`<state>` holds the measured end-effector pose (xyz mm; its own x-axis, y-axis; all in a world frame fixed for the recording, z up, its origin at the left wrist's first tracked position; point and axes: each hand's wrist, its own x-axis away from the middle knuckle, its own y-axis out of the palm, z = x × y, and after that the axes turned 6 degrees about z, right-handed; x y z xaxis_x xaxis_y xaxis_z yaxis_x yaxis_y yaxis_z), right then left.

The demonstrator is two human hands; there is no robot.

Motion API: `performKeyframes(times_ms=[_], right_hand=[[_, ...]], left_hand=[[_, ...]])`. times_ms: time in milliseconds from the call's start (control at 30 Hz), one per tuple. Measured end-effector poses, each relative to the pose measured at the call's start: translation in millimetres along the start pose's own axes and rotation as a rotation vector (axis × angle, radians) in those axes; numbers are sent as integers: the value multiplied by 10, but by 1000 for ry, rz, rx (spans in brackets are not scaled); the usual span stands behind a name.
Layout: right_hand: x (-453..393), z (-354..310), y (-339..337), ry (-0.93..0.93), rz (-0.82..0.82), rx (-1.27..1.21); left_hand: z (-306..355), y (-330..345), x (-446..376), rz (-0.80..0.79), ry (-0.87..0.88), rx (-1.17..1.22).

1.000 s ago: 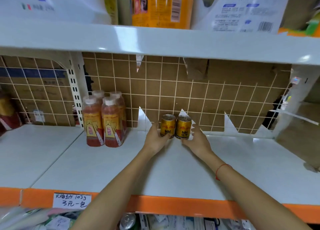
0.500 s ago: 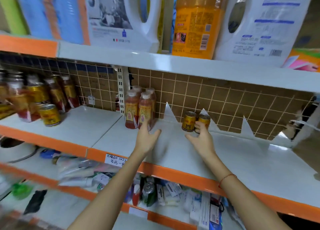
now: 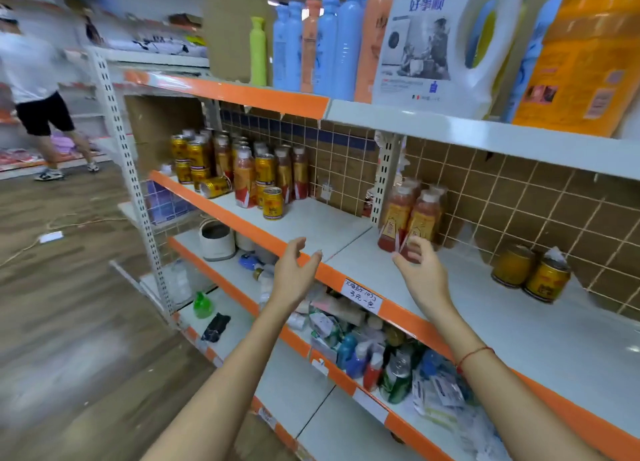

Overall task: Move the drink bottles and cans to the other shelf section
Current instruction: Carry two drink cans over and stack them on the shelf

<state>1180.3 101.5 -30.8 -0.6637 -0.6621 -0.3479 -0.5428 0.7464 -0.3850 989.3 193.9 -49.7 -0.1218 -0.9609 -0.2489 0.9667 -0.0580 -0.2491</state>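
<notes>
Head view, tilted and partly blurred. Left hand (image 3: 294, 276) was held in the air in front of the orange shelf edge (image 3: 346, 280), fingers loosely spread and slightly bent, holding nothing. Right hand (image 3: 424, 278) was raised over the right shelf section (image 3: 502, 322), fingers relaxed and gripping nothing; its fingertips were just in front of the red drink bottles (image 3: 412, 218), and whether they touched the front bottle could not be told. A red string (image 3: 474, 355) circled the right wrist.

The bottles, a tight cluster with white caps, stood upright at the back left corner of the right section, beside the slotted upright (image 3: 386, 176). 2 gold cans (image 3: 531, 273) stood upright side by side on the same section, well to the right of the right hand's fingers, close to the brown grid backing (image 3: 519, 197).

Beyond the left hand's fingertips, on the left shelf section (image 3: 311, 218), stood many more bottles and cans (image 3: 242, 169); 1 can (image 3: 215, 186) lay on its side, and 1 upright can (image 3: 272, 202) stood alone nearest the fingers.

Detergent jugs (image 3: 446, 41) sat on the shelf above. A handwritten price tag (image 3: 362, 294) hung on the shelf edge between the 2 hands. A person (image 3: 38, 89) stood far left, blurred.
</notes>
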Motion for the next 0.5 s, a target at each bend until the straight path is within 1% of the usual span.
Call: performKeyframes(times_ms=[233, 500], right_hand=[[-91, -352, 757, -30, -62, -27], [-277, -665, 1787, -4, -33, -33]], left_hand=[[-257, -639, -382, 40, -2, -41], [-573, -1330, -1245, -1, 35, -91]])
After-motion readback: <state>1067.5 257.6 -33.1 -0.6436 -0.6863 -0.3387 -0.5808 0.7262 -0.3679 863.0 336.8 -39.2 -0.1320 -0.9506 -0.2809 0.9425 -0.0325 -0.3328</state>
